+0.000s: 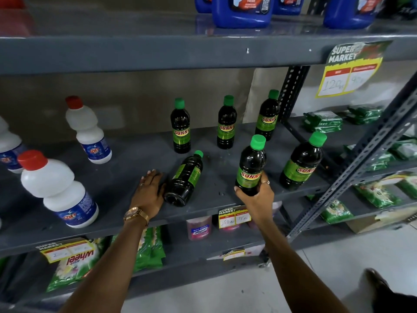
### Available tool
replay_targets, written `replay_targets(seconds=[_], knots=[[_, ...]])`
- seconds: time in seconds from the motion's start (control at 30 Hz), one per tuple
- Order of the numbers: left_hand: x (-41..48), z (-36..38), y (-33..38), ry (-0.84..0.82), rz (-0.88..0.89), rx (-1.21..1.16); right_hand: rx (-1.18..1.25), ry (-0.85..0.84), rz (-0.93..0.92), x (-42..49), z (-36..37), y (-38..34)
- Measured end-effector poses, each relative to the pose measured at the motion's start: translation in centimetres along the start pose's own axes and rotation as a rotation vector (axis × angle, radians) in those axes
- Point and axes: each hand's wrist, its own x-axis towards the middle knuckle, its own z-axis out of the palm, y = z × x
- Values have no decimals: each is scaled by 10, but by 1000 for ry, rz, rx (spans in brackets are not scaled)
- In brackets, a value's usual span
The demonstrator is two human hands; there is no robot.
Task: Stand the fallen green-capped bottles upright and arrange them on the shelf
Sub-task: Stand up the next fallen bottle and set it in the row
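Nearest to us, the right hand (256, 195) is wrapped around the lower body of an upright green-capped bottle (250, 166), fingers closed on its base at the front edge of the grey shelf (126, 177); we cannot tell whether the bottle's base rests on the shelf. The left hand (149, 193) lies flat and spread on the shelf, palm down, with a wristwatch (135, 214) on the wrist. It grips nothing; its fingers sit just beside the base of the fallen bottle (184, 179).

We note that the fallen bottle lies on its side, cap pointing away toward the back, base near the front edge. To the right of the held bottle, another bottle (301, 163) stands upright near the front.

Further back, three bottles stand upright in a row: left (180, 127), middle (226, 124) and right (267, 117). To the left, white red-capped bottles (88, 129) stand well apart from the green-capped group.
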Motion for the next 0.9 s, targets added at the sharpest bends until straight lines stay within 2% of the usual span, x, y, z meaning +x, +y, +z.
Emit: replay_targets(seconds=[0.77, 0.9], knots=[[1, 5, 5, -16, -10, -12, -5, -100, 10, -15, -19, 5], [-1, 5, 7, -14, -11, -14, 16, 76, 106, -66, -12, 1]])
